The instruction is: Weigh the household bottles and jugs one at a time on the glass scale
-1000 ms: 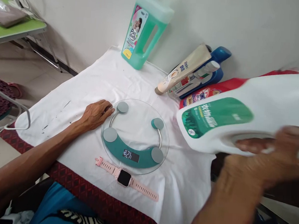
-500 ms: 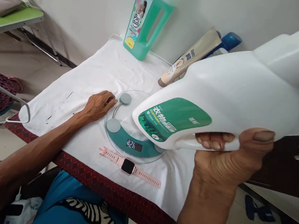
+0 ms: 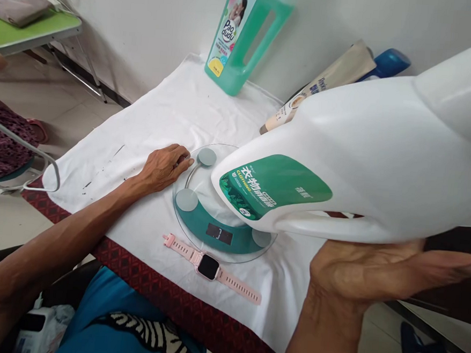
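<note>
A round glass bathroom scale (image 3: 200, 225) with a teal band lies on the cloth; its small display is lit. A large white laundry bottle (image 3: 375, 138) with a green label stands over the right part of the scale, leaning in view, and hides much of the glass. My right hand (image 3: 374, 267) is open, palm up, beside the bottle's handle, its thumb stretched out and the other fingers largely hidden behind the bottle. With bent fingers, my left hand (image 3: 167, 166) holds the scale's left edge. A pink smartwatch (image 3: 208, 266) lies in front of the scale.
A green Pao dudu bottle (image 3: 248, 43) stands at the back by the wall. Right of it are a beige tube (image 3: 326, 80) and a blue bottle (image 3: 386, 63). White cloth (image 3: 151, 119) covers the table. At far left are a green table (image 3: 48, 26) and part of another person.
The white bottle came in from the right and now stands over the scale. My right hand has let go of its handle. The display reading has changed. My left hand stays at the scale's edge.
</note>
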A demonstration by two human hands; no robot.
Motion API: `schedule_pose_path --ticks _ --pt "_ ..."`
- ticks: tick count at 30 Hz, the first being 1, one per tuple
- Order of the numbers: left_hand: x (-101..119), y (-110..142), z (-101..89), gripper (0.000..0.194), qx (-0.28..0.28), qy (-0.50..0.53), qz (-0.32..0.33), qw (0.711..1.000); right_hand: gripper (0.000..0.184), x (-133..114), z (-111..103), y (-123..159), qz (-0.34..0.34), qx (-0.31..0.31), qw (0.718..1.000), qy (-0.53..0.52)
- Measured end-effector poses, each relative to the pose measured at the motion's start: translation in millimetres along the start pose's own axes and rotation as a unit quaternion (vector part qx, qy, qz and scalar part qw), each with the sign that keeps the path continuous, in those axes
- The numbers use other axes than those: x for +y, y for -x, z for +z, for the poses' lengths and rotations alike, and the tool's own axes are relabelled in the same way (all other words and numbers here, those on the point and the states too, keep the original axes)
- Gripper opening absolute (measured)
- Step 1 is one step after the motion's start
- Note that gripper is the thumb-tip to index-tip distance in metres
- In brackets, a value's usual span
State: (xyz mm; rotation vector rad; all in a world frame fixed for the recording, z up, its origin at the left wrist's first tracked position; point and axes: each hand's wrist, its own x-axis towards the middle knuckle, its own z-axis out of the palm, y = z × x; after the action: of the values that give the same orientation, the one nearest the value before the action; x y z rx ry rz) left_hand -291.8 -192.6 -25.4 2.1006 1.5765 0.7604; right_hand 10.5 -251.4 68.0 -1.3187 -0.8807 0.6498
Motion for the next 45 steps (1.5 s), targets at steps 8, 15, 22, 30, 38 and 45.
schedule_pose_path --ticks 8,15,22,30,38,45 --pt "2.1 -0.6 -1.0 0.034 0.002 -0.004 0.003 1.000 0.073 85.4 -44.6 11.5 0.089 0.095 0.991 0.013" --pt "2.5 -1.6 -2.5 0.036 0.000 0.001 0.004 1.000 0.066 92.8 -43.8 4.7 0.126 0.094 0.988 -0.001" --pt "2.9 -1.4 -2.7 0.037 0.005 0.002 0.011 1.000 0.064 94.0 -45.2 7.5 0.112 0.090 0.990 -0.004" --pt "2.3 -1.2 -1.6 0.036 0.005 0.004 0.008 1.000 0.066 93.9 -45.3 8.7 0.112 0.081 0.990 0.009" --pt "3.4 -0.6 -3.4 0.032 0.002 -0.005 0.011 1.000 0.065 90.5 -42.0 10.7 0.113 0.078 0.990 0.014" --pt "0.9 -0.8 -0.3 0.031 0.005 -0.004 0.004 1.000 0.057 85.6 -42.9 7.8 0.098 0.099 0.990 0.012"
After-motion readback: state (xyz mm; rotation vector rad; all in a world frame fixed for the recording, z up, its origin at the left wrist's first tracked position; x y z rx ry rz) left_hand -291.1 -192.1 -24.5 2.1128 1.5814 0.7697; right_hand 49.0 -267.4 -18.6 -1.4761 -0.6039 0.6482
